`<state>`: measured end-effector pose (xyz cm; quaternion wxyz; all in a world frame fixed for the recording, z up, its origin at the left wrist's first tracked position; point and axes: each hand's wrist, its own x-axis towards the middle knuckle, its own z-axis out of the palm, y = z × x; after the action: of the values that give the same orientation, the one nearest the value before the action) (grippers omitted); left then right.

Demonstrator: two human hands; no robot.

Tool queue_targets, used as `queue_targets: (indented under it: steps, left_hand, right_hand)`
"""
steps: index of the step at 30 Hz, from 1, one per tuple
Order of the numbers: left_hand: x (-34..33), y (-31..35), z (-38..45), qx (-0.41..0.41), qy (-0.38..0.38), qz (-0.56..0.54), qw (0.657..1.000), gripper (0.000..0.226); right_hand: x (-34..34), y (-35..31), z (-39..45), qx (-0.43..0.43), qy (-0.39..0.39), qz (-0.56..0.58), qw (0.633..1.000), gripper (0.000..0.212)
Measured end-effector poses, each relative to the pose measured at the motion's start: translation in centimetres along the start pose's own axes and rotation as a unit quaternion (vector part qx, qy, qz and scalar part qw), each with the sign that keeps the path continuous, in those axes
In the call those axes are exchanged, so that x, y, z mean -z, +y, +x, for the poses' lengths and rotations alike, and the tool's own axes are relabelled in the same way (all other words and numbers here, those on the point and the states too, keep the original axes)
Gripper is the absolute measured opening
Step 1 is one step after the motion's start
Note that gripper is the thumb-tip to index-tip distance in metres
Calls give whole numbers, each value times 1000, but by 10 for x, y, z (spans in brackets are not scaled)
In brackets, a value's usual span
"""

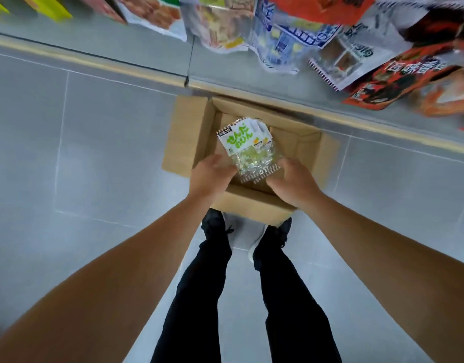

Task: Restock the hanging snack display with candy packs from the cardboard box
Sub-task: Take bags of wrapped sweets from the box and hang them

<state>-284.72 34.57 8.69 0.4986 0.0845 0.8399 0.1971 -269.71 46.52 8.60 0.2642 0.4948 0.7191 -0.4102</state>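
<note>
Both bare forearms fill the bottom of the head view, reaching from 7 and 5 o'clock toward the centre, above black trouser legs and dark-and-white shoes (254,231) on the grey tiled floor (94,153). At their ends the left hand (211,176) and right hand (291,179) close on a small stack of candy packs (248,148), the left gripping the stack's near left corner, the right pinching its striped bottom seal; the top pack shows a white label with green lettering and pale yellow-green candies through clear film. How many packs are in the stack is hard to tell. They are held over the open cardboard box (191,137), which stands on the floor just past the shoes, flaps folded out; what shows of its inside looks bare, though the hands and stack hide part of it. From 12 to 2 o'clock the hanging snack display (291,38) crowds the top edge with bright bags, blurred. Judging from this, the packs are lifted out but none of them is hung yet; carrying them up and hooking them on remains, and this may well be the last batch.
</note>
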Motion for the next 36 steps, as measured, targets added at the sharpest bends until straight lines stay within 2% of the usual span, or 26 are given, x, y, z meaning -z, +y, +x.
queue_targets:
  steps: [1, 2, 4, 6, 8, 11, 14, 18, 21, 27, 31, 33, 36]
  left_hand:
    - [-11, -7, 15, 12, -5, -6, 1000, 12]
    - [-22, -16, 30, 21, -12, 0, 1000, 7]
    - [-48, -33, 67, 33, -15, -15, 999, 41]
    - [-68, -47, 99, 45, -9, -17, 999, 54]
    - [-95, -67, 140, 60, -16, -21, 998, 54]
    - [-120, -85, 188, 68, -19, -29, 997, 45]
    - [-145, -103, 237, 94, -4, -43, 995, 56]
    - [-174, -114, 284, 115, 2, -74, 991, 46]
    - [-190, -122, 304, 137, 2, -119, 983, 59]
    - [-187, -124, 285, 163, -5, -221, 962, 52]
    - [-156, -100, 231, 146, -17, -219, 964, 39]
    - [-142, -91, 208, 141, -17, -212, 967, 31]
    - [-116, -73, 167, 117, -14, -207, 971, 45]
  right_hand:
    - [-10, 9, 18, -3, -4, 4, 1000, 56]
    - [-20, 18, 34, -7, -9, 11, 1000, 56]
    - [-40, 37, 71, -13, -18, 15, 1000, 53]
    - [-57, 55, 105, -18, -18, 15, 1000, 44]
    - [-77, 73, 147, -27, -16, 18, 999, 41]
    - [-102, 94, 198, -36, -8, 18, 999, 53]
    - [-124, 110, 249, -44, 2, 34, 998, 61]
    - [-145, 119, 302, -64, 35, 54, 996, 60]
    - [-156, 122, 321, -73, 61, 86, 992, 55]
    - [-150, 118, 292, -112, 14, 184, 976, 37]
    - [-124, 104, 236, -115, 16, 227, 967, 39]
    - [-113, 96, 210, -119, 14, 251, 960, 31]
    - [-87, 76, 162, -105, 10, 281, 954, 19]
